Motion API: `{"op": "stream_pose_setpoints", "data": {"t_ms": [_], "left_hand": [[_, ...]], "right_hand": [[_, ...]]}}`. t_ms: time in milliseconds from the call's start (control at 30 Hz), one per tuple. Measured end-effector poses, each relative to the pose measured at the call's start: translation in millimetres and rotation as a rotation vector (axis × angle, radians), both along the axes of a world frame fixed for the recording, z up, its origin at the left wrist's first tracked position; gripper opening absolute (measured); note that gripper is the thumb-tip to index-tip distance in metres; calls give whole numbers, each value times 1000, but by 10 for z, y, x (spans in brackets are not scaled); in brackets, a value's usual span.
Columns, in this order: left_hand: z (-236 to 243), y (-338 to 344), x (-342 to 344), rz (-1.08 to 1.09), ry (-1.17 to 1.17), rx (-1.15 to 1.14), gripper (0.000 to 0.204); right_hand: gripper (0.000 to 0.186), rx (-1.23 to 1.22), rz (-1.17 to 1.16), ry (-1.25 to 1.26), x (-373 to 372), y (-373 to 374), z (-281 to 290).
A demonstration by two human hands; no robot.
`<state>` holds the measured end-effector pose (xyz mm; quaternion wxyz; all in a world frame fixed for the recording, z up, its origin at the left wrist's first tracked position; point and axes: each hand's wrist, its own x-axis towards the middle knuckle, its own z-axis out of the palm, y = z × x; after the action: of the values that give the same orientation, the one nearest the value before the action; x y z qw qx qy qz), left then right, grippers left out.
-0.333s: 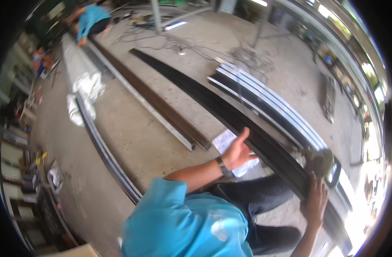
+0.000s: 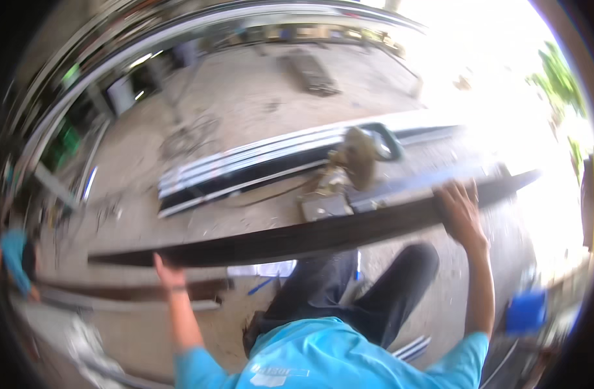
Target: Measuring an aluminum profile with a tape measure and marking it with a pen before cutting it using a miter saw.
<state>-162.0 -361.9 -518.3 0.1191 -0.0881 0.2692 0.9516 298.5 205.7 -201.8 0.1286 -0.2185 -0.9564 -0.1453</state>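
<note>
A long dark metal bar [image 2: 297, 240] stretches across in front of me, above my knees, its right end rising a little. My left hand [image 2: 171, 277] grips its near edge toward the left end, thumb up, with the other fingers mostly hidden and blurred. Farther right, my right hand [image 2: 459, 211] is closed over the bar's upper edge. Just beyond the bar stands a cut-off saw with a round tan guard [image 2: 360, 159], a green handle [image 2: 389, 142] and a metal base [image 2: 324, 205].
Behind the saw lies a stack of silver and black profiles [image 2: 245, 170]. White papers [image 2: 263, 268] and a blue pen [image 2: 261, 285] are near my legs. At far left a person in blue [image 2: 14, 262] bends over brown bars [image 2: 134, 290]. A blue container [image 2: 526, 310] stands right.
My view has swung to the right, and the bar now runs crosswise before me. My left hand, earlier spread open beside the bar's middle, is now on it near the left end.
</note>
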Motion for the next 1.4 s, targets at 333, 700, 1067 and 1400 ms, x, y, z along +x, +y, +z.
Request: {"op": "stream_pose_setpoints", "data": {"t_ms": [333, 700, 1067, 1400], "left_hand": [[1567, 2807, 1486, -672, 205, 127, 44], [3211, 1886, 273, -478, 1464, -1700, 93], [2865, 2486, 1381, -748, 1874, -1815, 84], [2792, 3884, 2126, -1444, 1720, -1366, 80]], "right_hand": [[101, -1843, 128, 1581, -1178, -1164, -1227], [40, -1378, 3, 2133, -191, 556, -1608], [45, -1300, -34, 2246, 451, 1473, -1196], [34, -1238, -325, 2279, 722, 2141, -1423]]}}
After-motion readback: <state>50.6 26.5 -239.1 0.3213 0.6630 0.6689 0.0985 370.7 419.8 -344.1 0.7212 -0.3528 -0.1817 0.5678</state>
